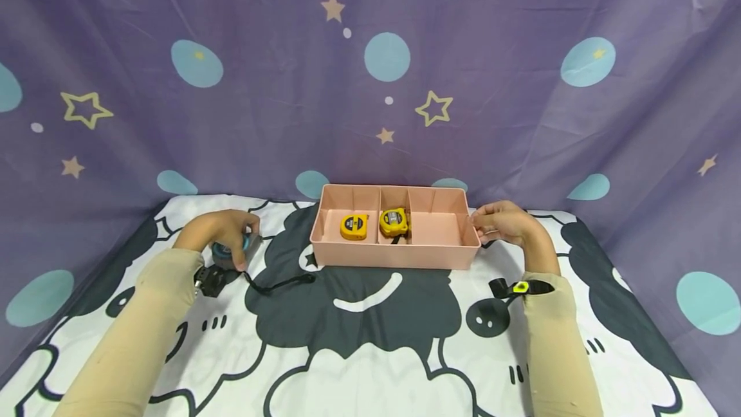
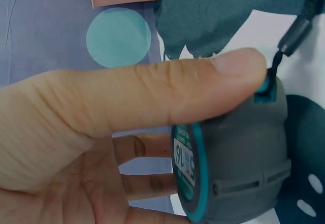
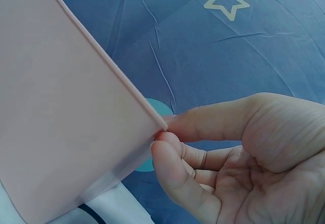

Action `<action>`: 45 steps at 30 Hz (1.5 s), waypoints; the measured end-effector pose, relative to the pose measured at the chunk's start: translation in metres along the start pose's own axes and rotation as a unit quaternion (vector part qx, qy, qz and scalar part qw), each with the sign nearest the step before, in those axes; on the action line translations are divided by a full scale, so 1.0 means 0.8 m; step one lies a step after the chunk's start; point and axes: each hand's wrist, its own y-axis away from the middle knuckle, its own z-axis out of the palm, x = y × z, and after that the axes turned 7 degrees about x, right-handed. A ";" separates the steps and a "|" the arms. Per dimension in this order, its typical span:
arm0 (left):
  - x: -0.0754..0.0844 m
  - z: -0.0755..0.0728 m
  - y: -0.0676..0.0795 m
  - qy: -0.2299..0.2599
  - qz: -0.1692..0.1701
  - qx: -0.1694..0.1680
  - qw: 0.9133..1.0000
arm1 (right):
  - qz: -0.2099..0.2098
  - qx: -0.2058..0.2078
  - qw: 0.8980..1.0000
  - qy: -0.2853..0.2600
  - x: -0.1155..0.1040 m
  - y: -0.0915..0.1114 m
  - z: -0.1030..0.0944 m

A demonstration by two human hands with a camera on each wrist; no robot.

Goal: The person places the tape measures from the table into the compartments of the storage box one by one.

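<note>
My left hand grips a grey and teal tape measure at the left, its thumb lying across the edge by the strap hole. From that tape measure a black wrist strap trails right over the cloth. At the right, my right hand pinches the end of a pink divided box at an upper corner, between thumb and fingers. One yellow tape measure lies in the box's left compartment. Another yellow tape measure, with a black strap, sits in the narrow middle compartment.
A white and dark cloth with cartoon sheep covers the surface. Behind the box hangs a purple curtain with stars and dots. The box's right compartment shows a bare floor.
</note>
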 end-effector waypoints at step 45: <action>-0.010 0.015 0.032 -0.040 0.094 0.102 0.990 | -0.002 -0.007 1.000 -0.009 0.003 -0.005 -0.009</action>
